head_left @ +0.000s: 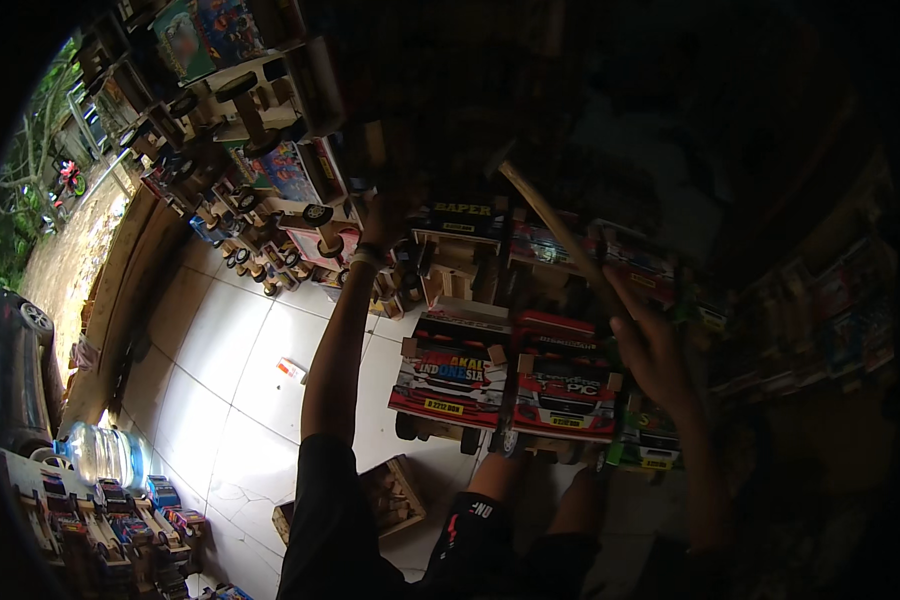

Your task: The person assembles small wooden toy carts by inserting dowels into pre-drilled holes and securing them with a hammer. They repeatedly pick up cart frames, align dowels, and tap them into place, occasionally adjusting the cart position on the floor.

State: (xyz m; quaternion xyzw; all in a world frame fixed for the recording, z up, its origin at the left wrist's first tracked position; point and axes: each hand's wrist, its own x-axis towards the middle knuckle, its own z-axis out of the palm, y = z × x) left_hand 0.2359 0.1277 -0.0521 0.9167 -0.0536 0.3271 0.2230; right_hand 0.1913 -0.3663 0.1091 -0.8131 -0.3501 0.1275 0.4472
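White floor tiles point(225, 370) shone on the left. The right hand point(650, 345) curled around a grey-headed hammer point(553, 219) with a long wooden handle, slanting forward and left toward the side of the left hand point(390, 212). That hand was by the left edge of a black-fronted wooden toy truck point(458, 217), too dark to tell its grip.

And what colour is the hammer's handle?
The hammer's handle is a light wood brown, best seen in the head view.

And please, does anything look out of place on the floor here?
Perhaps one thing: a small orange-and-white packet lies alone on the white tiled floor, apart from the toy trucks, so it may have been dropped.
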